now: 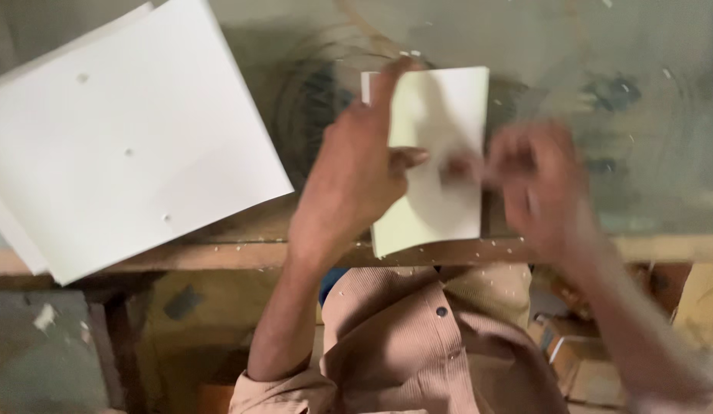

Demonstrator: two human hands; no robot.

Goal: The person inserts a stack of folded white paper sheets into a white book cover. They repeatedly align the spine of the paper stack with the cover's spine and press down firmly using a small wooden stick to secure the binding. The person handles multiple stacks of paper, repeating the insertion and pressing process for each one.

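Looking down at my workbench, a worn table with a wooden front edge and a scuffed grey-green top dotted with small white paper flecks.

At far left lies one stack of large white sheets, turned at an angle, its lower corner hanging past the table edge. At least two layers show at its left side. A few tiny specks sit on its top sheet.

Toward the middle, my left hand presses flat on one small pale-yellow folded booklet of paper. My forefinger stretches up along the booklet's left edge to its top corner, and my thumb points right across the page. This hand is spread out, pinning the paper rather than gripping it.

The booklet lies upright on the table, its bottom edge just over the wooden lip.

To the right, my right hand is blurred by motion. Its fingertips meet the booklet's right side near my left thumb; I cannot tell whether they pinch the paper.

Below the table, my tan ribbed shirt shows one dark button.
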